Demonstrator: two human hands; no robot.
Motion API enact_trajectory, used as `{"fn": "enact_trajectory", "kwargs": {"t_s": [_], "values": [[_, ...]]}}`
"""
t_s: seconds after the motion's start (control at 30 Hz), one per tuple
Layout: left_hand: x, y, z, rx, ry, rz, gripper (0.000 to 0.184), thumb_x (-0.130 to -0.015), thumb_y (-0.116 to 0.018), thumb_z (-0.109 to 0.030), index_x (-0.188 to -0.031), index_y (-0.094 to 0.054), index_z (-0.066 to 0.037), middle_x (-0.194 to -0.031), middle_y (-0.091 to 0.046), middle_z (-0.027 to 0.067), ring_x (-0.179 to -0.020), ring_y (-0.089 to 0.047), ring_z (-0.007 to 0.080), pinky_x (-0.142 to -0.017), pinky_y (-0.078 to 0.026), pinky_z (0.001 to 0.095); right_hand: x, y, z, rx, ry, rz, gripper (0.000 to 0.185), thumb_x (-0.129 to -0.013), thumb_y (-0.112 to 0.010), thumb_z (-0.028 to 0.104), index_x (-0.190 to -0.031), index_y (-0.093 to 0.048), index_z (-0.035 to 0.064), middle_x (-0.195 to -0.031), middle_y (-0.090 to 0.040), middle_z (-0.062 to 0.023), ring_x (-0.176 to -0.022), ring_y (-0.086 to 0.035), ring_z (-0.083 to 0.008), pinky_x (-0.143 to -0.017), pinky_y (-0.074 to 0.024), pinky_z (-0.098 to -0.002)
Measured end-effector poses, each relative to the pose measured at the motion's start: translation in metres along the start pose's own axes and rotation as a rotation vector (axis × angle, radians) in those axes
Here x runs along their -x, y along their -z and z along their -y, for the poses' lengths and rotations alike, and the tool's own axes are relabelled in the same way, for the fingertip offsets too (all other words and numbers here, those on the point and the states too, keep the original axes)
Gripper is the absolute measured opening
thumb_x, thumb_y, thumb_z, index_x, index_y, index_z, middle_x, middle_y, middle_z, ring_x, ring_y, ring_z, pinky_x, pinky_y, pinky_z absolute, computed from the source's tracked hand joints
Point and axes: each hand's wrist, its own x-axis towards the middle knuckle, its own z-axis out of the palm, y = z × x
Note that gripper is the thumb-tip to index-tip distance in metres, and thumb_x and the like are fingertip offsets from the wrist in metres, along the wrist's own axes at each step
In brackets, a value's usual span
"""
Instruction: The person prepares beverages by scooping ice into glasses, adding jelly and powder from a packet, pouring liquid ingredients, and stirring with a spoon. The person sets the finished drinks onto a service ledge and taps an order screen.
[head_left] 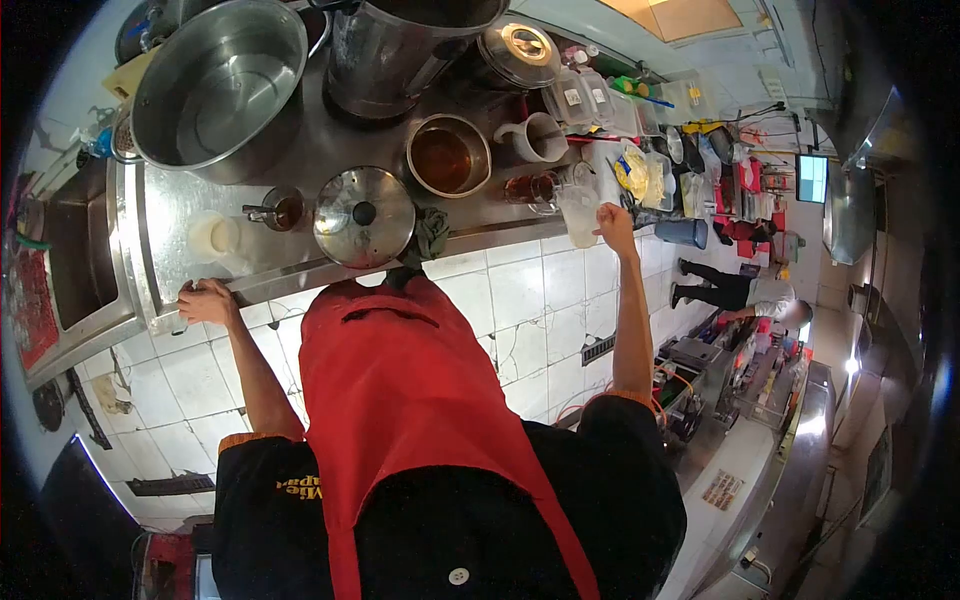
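Note:
My left hand (207, 300) rests at the front edge of the steel counter (270, 284), fingers apart and holding nothing. Over the counter's front edge, my right hand (616, 228) is closed at the side of a translucent plastic jug (579, 214); its fingertips are small in view. Beside the jug stands a glass of dark brown liquid (530, 188). A white pitcher (540, 137) is behind it. Between my hands are a lidded pot (364, 216), a dark cloth (430, 232), a pot of brown liquid (447, 157) and a small cup with a utensil (284, 209).
A large empty pot (220, 90) and a tall dark pot (400, 60) stand at the back. The sink (80, 255) is at the far left. Plastic containers (600, 100) line the right. Another person (770, 296) stands farther right by a work surface.

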Motion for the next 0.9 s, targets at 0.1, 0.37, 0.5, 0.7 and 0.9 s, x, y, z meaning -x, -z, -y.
{"fn": "enact_trajectory", "kwargs": {"t_s": [0.1,0.37,0.5,0.7,0.9], "values": [[0.0,-0.003,0.001,-0.018,0.024,0.004,0.021,-0.077,-0.06,-0.018,-0.098,-0.061,-0.012,-0.098,-0.057,0.0115,-0.096,-0.05,0.0331,-0.079,-0.038,0.0488,0.004,-0.005,0.021,0.062,-0.004,-0.016,0.025,-0.095,-0.046,0.012,-0.072,-0.053,0.0038,-0.065,-0.046,0.0019,-0.058,-0.049,-0.006,-0.056,-0.0595,-0.0312],[-0.001,-0.002,0.0,-0.034,0.03,0.014,0.022,-0.077,-0.059,-0.019,-0.098,-0.061,-0.013,-0.099,-0.057,0.0115,-0.096,-0.05,0.0333,-0.079,-0.038,0.0487,-0.002,-0.003,0.022,0.211,0.025,-0.029,0.021,-0.094,-0.05,0.012,-0.078,-0.057,-0.0003,-0.064,-0.051,-0.0012,-0.057,-0.053,-0.0094,-0.054,-0.0585,-0.0315],[-0.001,0.006,-0.003,0.004,0.011,0.017,0.023,-0.078,-0.059,-0.021,-0.098,-0.06,-0.011,-0.1,-0.056,0.013,-0.097,-0.05,0.0343,-0.08,-0.037,0.0494,-0.009,0.003,0.008,0.333,0.063,-0.025,0.021,-0.094,-0.049,0.012,-0.08,-0.058,-0.0013,-0.066,-0.053,-0.0038,-0.057,-0.055,-0.0119,-0.054,-0.0579,-0.0322],[-0.001,0.008,-0.005,0.029,-0.001,0.008,0.024,-0.078,-0.059,-0.022,-0.099,-0.06,-0.01,-0.1,-0.056,0.0143,-0.097,-0.049,0.0349,-0.081,-0.037,0.0501,-0.001,0.004,0.024,0.263,0.013,-0.035,0.023,-0.096,-0.048,0.013,-0.08,-0.057,-0.0002,-0.069,-0.052,-0.0031,-0.06,-0.055,-0.0111,-0.055,-0.0583,-0.0324],[-0.001,0.001,0.0,0.022,0.018,0.011,0.022,-0.079,-0.058,-0.02,-0.099,-0.061,-0.01,-0.099,-0.057,0.0135,-0.098,-0.049,0.0348,-0.083,-0.037,0.0503,0.002,-0.002,-0.007,-0.029,0.005,0.022,0.028,-0.1,-0.045,0.017,-0.078,-0.055,0.0033,-0.069,-0.046,0.0007,-0.061,-0.051,-0.0082,-0.058,-0.06,-0.0336]]}}
